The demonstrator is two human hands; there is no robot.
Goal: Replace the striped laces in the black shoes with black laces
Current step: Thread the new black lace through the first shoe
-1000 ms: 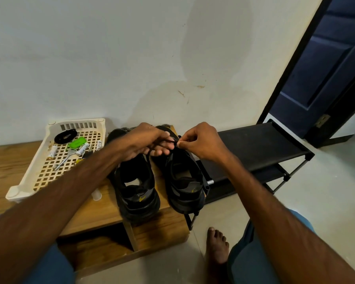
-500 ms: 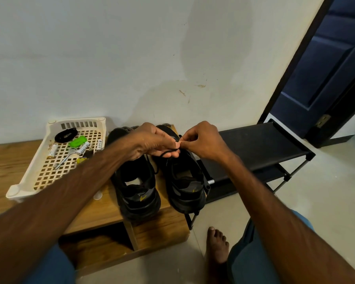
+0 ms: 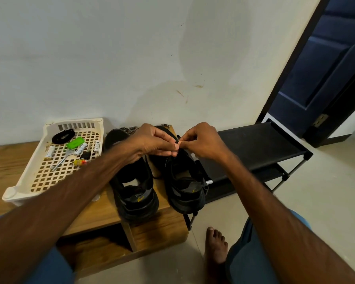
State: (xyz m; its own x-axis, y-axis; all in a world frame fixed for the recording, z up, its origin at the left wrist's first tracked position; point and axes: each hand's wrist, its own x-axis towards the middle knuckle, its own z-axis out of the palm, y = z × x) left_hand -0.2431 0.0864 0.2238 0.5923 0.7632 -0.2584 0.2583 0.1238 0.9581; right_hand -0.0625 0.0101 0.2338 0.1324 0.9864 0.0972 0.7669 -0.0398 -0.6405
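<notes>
Left hand point(image 3: 152, 143), right hand point(image 3: 203, 141) both pinch black lace point(image 3: 154, 177), fingertips touching; right shoe point(image 3: 186, 187) directly beneath pinch, left shoe point(image 3: 134, 193) below-left; striped laces point(image 3: 129, 129) behind left hand; risk: thin lace slips from pinch; slack strand snags, drags lace from eyelet.

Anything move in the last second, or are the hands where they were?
Barely. The left hand and right hand closed their small gap; their fingers now meet over the right shoe, both pinching the black lace. That shoe, the left shoe and the basket stayed put.
</notes>
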